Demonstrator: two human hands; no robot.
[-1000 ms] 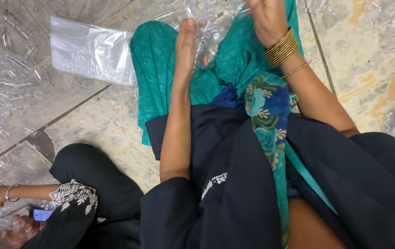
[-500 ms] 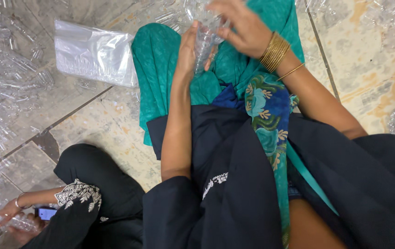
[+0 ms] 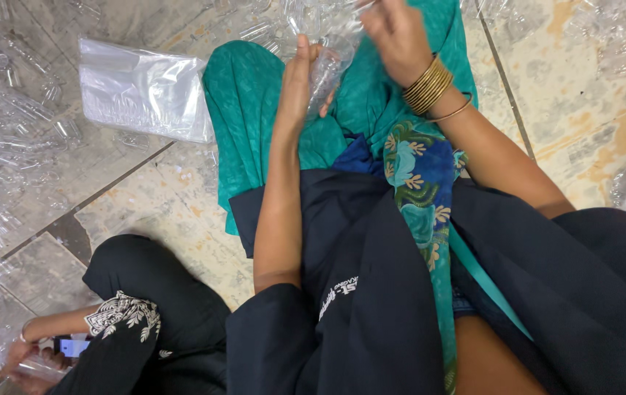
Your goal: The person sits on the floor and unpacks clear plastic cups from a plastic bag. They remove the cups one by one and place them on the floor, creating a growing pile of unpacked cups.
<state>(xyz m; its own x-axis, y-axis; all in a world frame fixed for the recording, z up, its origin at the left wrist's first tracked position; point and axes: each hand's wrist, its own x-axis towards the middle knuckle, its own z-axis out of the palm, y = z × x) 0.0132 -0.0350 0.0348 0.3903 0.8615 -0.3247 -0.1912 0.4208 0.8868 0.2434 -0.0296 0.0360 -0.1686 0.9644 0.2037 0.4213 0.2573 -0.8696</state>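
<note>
Left hand (image 3: pixel 300 82): raised over the lap, thumb up, fingers closed around a clear plastic bag (image 3: pixel 325 64). The bag stands between the two hands, above the green cloth (image 3: pixel 251 110) spread over the knees, near the top edge of the view. Its contents cannot be told; it is transparent and crumpled.

Right hand (image 3: pixel 393 35): at the upper end of the bag, fingers curled down onto the plastic. The hand is blurred, so whether it grips the bag or only touches it cannot be told. Gold bangles (image 3: pixel 428 86) sit on its wrist.

Clothing: dark sleeves cover both upper arms; a blue and green flowered scarf (image 3: pixel 417 175) hangs down the middle of the lap, below the hands.

Floor (image 3: pixel 591 95): tiled, stained beige and grey. A flat stack of clear bags (image 3: pixel 141 91) lies on it just beside the left edge of the green cloth. Loose clear plastic pieces (image 3: pixel 6 139) cover the floor along the left edge and in the top right corner; their exact kind is not clear.

Second person: seated at the bottom left corner, with a dark trouser leg (image 3: pixel 148 300) with white embroidery. That person's hand (image 3: pixel 31 355) holds a small phone (image 3: pixel 72 346) low against the floor, well apart from the bag being handled.
</note>
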